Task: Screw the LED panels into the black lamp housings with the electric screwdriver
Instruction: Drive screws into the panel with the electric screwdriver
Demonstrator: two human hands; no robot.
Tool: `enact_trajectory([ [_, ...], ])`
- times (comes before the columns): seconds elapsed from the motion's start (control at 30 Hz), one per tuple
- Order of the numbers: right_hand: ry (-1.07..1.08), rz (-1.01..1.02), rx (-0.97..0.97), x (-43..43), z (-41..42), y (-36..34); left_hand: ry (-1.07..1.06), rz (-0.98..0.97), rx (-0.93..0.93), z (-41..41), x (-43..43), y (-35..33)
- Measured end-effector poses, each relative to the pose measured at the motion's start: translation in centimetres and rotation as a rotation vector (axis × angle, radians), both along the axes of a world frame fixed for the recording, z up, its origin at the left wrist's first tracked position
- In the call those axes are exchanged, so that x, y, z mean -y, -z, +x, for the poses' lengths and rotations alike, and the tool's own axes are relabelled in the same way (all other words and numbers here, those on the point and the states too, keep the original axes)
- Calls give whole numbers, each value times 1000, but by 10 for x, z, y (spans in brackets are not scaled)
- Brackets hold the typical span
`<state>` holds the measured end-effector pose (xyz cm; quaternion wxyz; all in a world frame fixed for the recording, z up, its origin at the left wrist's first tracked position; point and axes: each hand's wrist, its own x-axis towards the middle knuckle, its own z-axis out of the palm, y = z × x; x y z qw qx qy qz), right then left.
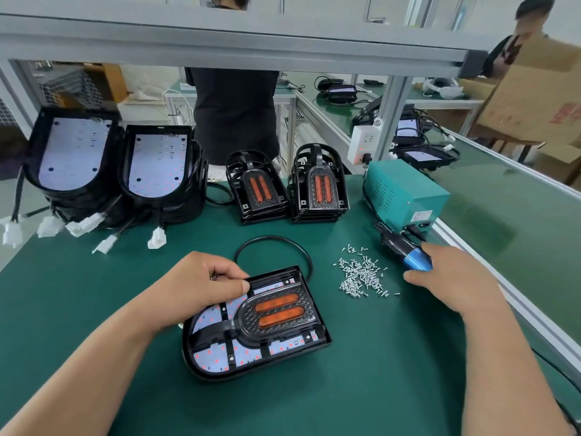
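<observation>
Right hand (452,278) wrapped round the blue barrel of the electric screwdriver (415,261). The bit end points away from the grip, up and left, toward the teal power box (405,193). Loose screws (361,275) lie scattered just left of that grip, apart from the fingers.

Left hand (204,284): fingers curled, thumb against forefinger, resting on the far-left rim of the black lamp housing (261,368). Small glint between the fingers; cannot tell whether they pinch anything.

Housing lies flat on the green mat (377,388), under and just right of the left hand, between the two grips. LED panel (213,357) sits inside it, white with red dots, partly covered by a black insert with two orange reflectors (276,313). Black cable (273,237) loops just beyond the left knuckles. Stacked housings (157,165) stand well beyond that hand.
</observation>
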<state>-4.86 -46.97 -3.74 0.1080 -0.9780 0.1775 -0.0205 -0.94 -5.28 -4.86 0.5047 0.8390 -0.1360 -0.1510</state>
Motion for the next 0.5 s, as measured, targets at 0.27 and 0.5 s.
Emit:
enact_trajectory([
  [0.27, 57, 58, 54, -2, -2, 0, 9, -53, -19, -1, -1, -3],
  [0.5, 66, 66, 142, 1, 1, 2, -129, -69, 55, 3, -7, -2],
])
